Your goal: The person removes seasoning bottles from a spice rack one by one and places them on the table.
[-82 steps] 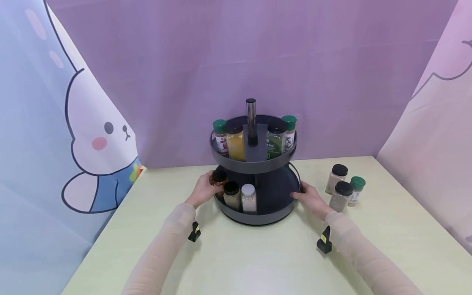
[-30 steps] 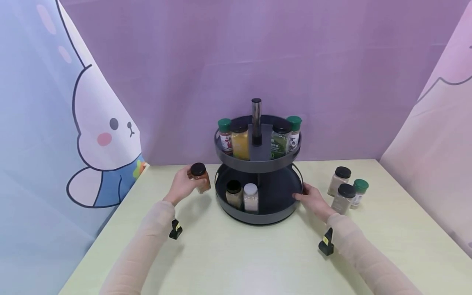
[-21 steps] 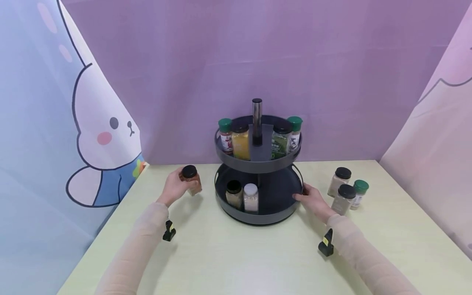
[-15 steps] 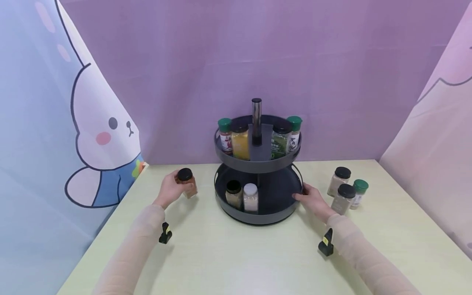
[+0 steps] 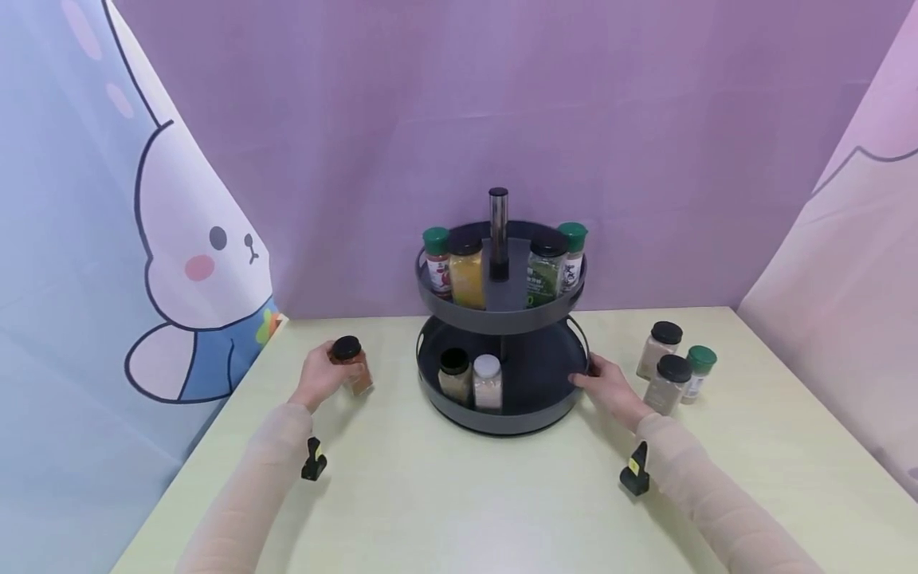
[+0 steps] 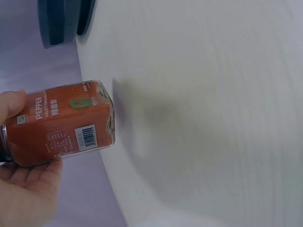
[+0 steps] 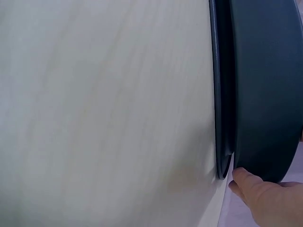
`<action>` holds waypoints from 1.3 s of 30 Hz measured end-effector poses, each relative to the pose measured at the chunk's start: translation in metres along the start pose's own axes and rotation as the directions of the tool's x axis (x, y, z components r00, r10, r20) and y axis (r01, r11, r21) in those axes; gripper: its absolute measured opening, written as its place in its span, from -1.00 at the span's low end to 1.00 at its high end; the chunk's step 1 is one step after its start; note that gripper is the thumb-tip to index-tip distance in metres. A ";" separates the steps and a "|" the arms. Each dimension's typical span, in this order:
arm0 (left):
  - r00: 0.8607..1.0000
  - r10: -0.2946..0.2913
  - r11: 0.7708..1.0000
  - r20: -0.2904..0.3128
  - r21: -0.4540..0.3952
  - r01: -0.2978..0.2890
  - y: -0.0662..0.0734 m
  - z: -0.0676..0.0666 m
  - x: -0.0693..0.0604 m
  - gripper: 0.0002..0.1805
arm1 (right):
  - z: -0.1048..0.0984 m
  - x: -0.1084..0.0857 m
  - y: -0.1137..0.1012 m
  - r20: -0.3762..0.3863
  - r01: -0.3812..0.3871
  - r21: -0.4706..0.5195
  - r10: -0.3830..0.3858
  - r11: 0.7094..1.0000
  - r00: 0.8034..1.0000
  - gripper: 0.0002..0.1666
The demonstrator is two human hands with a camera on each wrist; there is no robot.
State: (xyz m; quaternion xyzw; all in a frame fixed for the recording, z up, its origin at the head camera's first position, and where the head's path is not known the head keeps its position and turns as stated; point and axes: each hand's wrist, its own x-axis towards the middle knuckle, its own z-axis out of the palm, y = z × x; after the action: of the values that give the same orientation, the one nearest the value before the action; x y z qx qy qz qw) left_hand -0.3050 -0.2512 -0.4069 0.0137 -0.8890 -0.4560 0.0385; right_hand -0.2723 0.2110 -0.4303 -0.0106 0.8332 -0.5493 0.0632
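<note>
My left hand (image 5: 318,379) grips a black-capped pepper jar (image 5: 358,376) of red-orange powder, left of the rack. The left wrist view shows the jar's label and base; it leans slightly and appears just above the table. My right hand (image 5: 613,391) holds the right rim of the two-tier rack's lower tray (image 5: 502,422), thumb inside the edge. That tray bears a black-capped jar (image 5: 455,379) and a white-capped jar (image 5: 488,384) at its front left. In the right wrist view, my fingertips (image 7: 244,177) touch the dark tray wall (image 7: 265,94).
The upper tray (image 5: 502,323) carries two green-capped bottles, a yellow-powder jar (image 5: 468,279) and a green-herb jar (image 5: 545,275) around a metal post (image 5: 498,227). On the table's right stand two black-capped jars (image 5: 665,391) and a green-capped bottle (image 5: 697,373). A purple curtain (image 5: 344,159) hangs behind.
The left hand has lifted the pepper jar from the lower tray's left side, carried it left and lowered it toward the table. My right hand has stayed on the tray rim.
</note>
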 end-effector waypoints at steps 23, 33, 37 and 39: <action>0.998 -0.052 0.998 -0.023 -0.042 0.051 -0.014 -0.004 -0.001 -0.34 | 0.000 0.004 0.006 -0.015 0.016 -0.001 -0.016 1.000 1.000 -0.23; 0.999 -0.054 0.996 0.000 -0.073 0.054 -0.017 -0.002 -0.001 -0.36 | -0.001 0.004 0.007 -0.012 0.014 0.013 -0.014 1.000 1.000 -0.23; 0.999 -0.048 0.997 -0.001 -0.068 0.048 -0.017 -0.002 -0.002 -0.35 | -0.001 0.004 0.008 -0.013 0.013 0.012 -0.013 1.000 1.000 -0.22; 0.999 -0.044 0.997 -0.004 -0.057 0.044 -0.018 -0.003 -0.003 -0.34 | 0.000 0.004 0.008 -0.013 0.009 0.012 -0.009 1.000 1.000 -0.22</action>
State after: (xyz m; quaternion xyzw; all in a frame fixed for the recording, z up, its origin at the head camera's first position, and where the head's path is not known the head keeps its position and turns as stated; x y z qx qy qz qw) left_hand -0.3020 -0.2635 -0.4200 0.0333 -0.8751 -0.4818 0.0314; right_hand -0.2763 0.2140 -0.4384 -0.0105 0.8303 -0.5545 0.0551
